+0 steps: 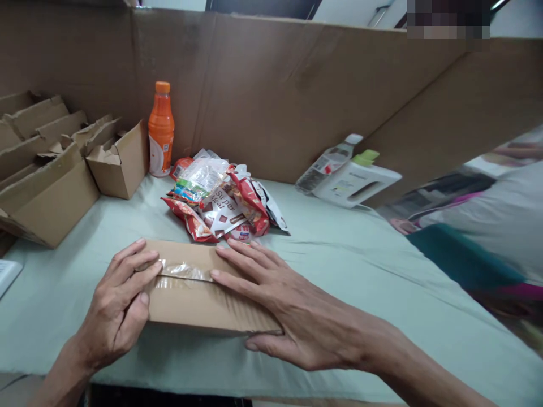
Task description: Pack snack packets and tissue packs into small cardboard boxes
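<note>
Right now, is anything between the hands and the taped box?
Nothing visible. The left hand lies flat on the cardboard box's left end, the right hand across its right side, fingertips at the clear tape. The snack packets sit behind the box, not under either hand.

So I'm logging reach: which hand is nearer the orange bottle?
Left. The left hand, on the cardboard box, sits nearly in line with the orange bottle; the right hand lies farther to the right.

An orange bottle (161, 130) stood behind the heap of snack packets (220, 198); open cartons (114, 161) lay left of it, a white jug (356, 181) right.
</note>
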`<state>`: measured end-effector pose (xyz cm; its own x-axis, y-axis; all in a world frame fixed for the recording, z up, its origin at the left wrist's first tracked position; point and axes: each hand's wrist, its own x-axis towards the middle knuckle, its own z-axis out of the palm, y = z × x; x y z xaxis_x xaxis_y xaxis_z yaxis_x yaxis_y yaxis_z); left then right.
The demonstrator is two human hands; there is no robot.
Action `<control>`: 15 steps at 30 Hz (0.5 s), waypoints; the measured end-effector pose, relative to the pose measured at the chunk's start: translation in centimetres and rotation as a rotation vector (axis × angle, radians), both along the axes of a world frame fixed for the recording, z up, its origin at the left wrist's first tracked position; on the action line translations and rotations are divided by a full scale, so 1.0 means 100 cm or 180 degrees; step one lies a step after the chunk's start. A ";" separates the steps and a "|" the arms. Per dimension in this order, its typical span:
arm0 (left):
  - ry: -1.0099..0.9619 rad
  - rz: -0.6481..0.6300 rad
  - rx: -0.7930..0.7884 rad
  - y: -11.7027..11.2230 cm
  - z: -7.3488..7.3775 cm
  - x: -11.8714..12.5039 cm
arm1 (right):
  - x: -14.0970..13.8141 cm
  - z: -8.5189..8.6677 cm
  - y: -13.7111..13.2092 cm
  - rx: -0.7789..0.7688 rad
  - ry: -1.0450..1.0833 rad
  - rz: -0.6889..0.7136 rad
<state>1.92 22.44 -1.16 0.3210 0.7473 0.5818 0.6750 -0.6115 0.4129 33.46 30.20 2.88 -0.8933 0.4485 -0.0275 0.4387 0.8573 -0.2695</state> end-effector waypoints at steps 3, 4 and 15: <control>-0.0050 0.0023 -0.0024 0.000 -0.002 -0.003 | 0.000 -0.004 0.003 -0.0112 0.0085 -0.0024; -0.0056 0.0030 -0.0037 0.001 -0.003 -0.004 | 0.000 -0.005 0.003 -0.0132 0.0116 -0.0023; -0.0344 0.0323 -0.0530 -0.014 -0.004 0.007 | 0.032 -0.002 -0.048 -0.0079 0.0161 -0.0581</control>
<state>2.58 21.02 -1.58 0.1818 0.8612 0.4746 0.6759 -0.4600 0.5758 36.64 25.42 2.71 -0.7978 0.6030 0.0023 0.5716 0.7575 -0.3153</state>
